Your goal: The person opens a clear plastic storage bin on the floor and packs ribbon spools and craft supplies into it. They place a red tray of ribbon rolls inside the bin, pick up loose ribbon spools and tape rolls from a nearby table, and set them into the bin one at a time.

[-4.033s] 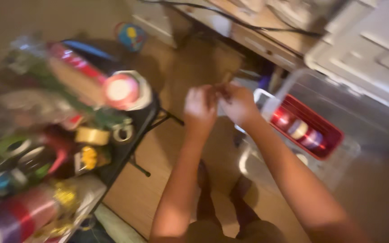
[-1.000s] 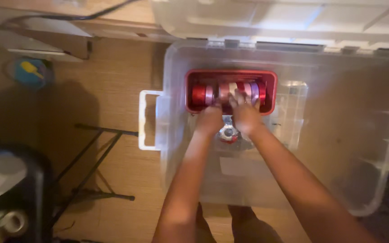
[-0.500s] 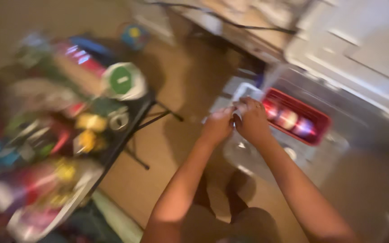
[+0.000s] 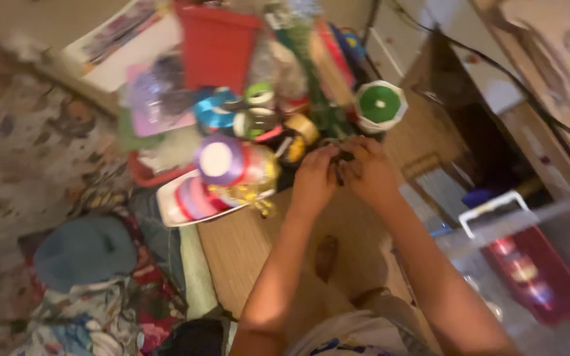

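Both hands, left hand and right hand, met at the desk near edge, fingers curled together around a small dark item; blur hid its shape and long axis. Judged step: picking from the ribbon spools, beside a green-faced spool. Next move likely calls for a firm pinch and clean lift.

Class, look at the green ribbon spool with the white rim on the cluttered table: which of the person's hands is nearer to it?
The right hand: it sits just below the green ribbon spool. The left hand is further off, down and to the spool's left.
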